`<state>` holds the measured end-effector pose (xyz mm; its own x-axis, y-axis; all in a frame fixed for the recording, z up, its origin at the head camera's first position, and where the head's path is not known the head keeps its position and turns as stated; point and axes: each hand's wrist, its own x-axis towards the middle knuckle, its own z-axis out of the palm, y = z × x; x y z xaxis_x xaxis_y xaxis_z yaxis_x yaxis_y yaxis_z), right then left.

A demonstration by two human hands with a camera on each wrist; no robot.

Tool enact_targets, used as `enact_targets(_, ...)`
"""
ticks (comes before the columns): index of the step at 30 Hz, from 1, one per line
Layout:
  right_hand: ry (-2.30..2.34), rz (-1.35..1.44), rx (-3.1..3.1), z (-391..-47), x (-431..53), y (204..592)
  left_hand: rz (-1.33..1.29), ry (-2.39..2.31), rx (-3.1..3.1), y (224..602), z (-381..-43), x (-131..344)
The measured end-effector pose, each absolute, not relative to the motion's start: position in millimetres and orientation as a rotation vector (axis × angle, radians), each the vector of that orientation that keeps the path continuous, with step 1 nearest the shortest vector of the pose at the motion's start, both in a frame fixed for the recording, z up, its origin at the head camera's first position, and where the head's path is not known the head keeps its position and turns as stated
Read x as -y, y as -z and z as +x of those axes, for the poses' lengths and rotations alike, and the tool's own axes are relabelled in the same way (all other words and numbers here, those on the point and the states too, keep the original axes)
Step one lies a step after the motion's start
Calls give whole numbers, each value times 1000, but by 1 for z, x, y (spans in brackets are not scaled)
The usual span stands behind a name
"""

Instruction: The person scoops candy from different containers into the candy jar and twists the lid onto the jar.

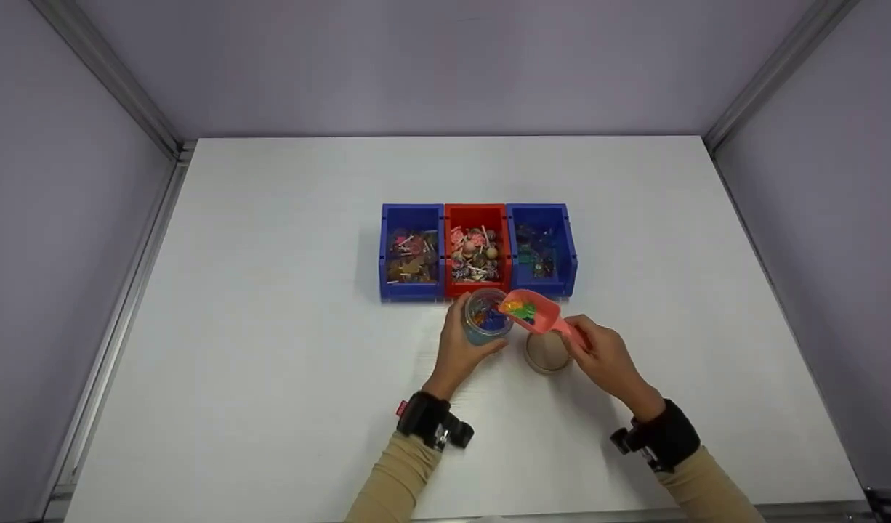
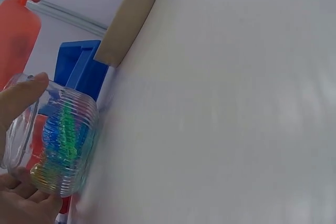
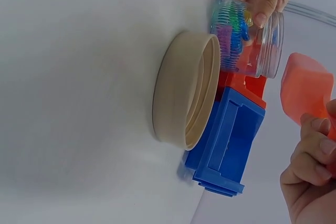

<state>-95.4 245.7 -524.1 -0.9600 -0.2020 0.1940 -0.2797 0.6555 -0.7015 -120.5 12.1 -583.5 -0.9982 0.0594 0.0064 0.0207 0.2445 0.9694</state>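
My left hand grips a clear ribbed jar with its fingers and thumb around the side. Blue, green and amber translucent pieces lie inside the jar, which is tilted in the head view. My right hand holds the handle of a coral-pink scoop. Yellow, green and blue pieces sit in the scoop, whose front edge is at the jar's open mouth. Below the scoop, a beige round lid lies on the table with its hollow side up.
Behind the hands stand three joined bins: a left blue bin and a red bin with wrapped sweets and lollipops, and a right blue bin with dark translucent pieces. The white table is bounded by pale walls.
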Motion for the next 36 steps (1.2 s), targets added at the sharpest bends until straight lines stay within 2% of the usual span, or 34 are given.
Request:
enact_targets(10,-1101,497,2815,-96,-248,521,90,-1938,-2448,581,-123,-12)
enact_targets(36,-788,598,3150,-115,-237,461,78,-1916,-2500,583,-122,-11)
